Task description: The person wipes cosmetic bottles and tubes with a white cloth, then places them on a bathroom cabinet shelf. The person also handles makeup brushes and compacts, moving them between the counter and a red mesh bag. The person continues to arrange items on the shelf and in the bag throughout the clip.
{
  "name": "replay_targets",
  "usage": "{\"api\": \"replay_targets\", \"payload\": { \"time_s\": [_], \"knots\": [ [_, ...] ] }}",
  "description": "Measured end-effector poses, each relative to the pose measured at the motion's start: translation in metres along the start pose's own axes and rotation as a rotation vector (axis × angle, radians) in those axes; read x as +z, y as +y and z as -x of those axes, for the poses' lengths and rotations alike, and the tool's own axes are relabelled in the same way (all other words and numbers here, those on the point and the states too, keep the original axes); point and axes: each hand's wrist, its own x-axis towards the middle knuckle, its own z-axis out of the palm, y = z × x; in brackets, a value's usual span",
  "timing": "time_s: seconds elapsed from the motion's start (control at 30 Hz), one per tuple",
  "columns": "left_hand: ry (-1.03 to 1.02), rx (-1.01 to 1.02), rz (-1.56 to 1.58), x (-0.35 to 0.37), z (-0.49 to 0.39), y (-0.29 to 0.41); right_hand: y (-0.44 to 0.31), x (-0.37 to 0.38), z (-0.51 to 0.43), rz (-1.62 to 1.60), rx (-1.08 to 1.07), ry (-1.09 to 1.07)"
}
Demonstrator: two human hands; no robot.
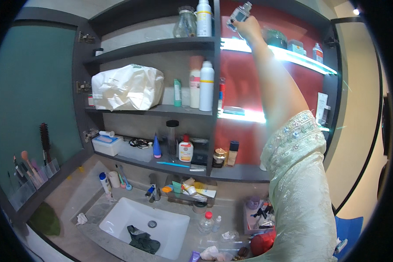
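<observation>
My right hand (pixel 248 28) is raised at the upper right and grips a clear glass bottle (pixel 239 15), tilted, over the lit top shelf (pixel 298 59) of the open mirror cabinet. Right of the hand, that shelf holds a green-lidded jar (pixel 275 38), a small box (pixel 295 46) and a small bottle with a red label (pixel 317 53). To the left, behind the divider, a white spray bottle (pixel 204 19) stands beside a glass jar (pixel 185 23). My left hand is out of view. Below lies a white sink (pixel 180 226) with a dark cloth (pixel 143 240) in it.
The open cabinet door (pixel 42 78) at left carries makeup brushes (pixel 29 163). Middle shelves hold a white bag (pixel 127 87), spray bottles and a lotion bottle (pixel 185 150). On the counter stand a faucet (pixel 155 192), a clear bin of tubes (pixel 191 193) and a box of small items (pixel 253 216).
</observation>
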Motion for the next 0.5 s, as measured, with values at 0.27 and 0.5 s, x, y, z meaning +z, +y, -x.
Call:
{"api": "replay_targets", "payload": {
  "time_s": [0.27, 0.5],
  "knots": [
    [0.075, -0.012, 0.052, -0.008, 0.007, -0.009, 0.003, 0.03, -0.013, 0.243, 0.16, -0.132],
    [0.129, -0.029, 0.077, -0.004, 0.005, -0.013, -0.017, 0.033, 0.005, 0.515, 0.203, -0.203]
  ]
}}
